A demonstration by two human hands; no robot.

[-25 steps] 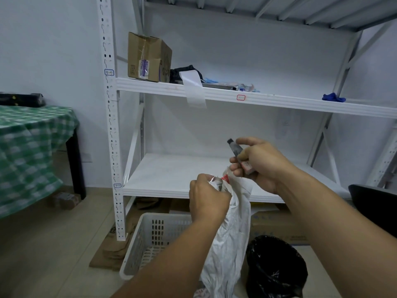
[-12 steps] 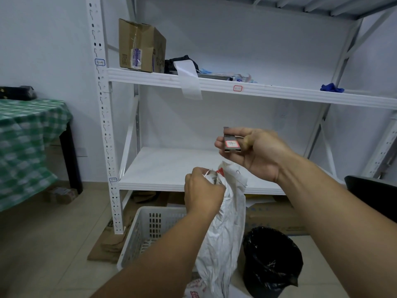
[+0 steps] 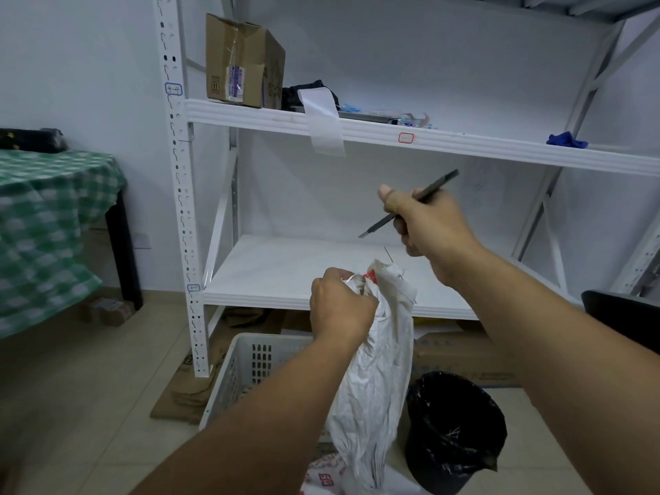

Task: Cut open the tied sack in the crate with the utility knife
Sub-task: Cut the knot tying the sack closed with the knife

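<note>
White woven plastic is bunched in the left hand (image 3: 339, 309), which grips the tied neck of the sack (image 3: 371, 387) and holds it upright over the crate (image 3: 246, 362). The forearm hides how its base sits. The right hand (image 3: 425, 226) is closed round the utility knife (image 3: 434, 187), raised above the neck and apart from it, blade end pointing down-left. The sack looks light, limp and crinkly, likely to fold away from a blade unless pulled taut, so hold just below the tie, knuckles clear of the cut. A black-lined bin (image 3: 453, 423) stands just beside the sack, and the white rack's lower shelf (image 3: 285, 269) lies close behind.
</note>
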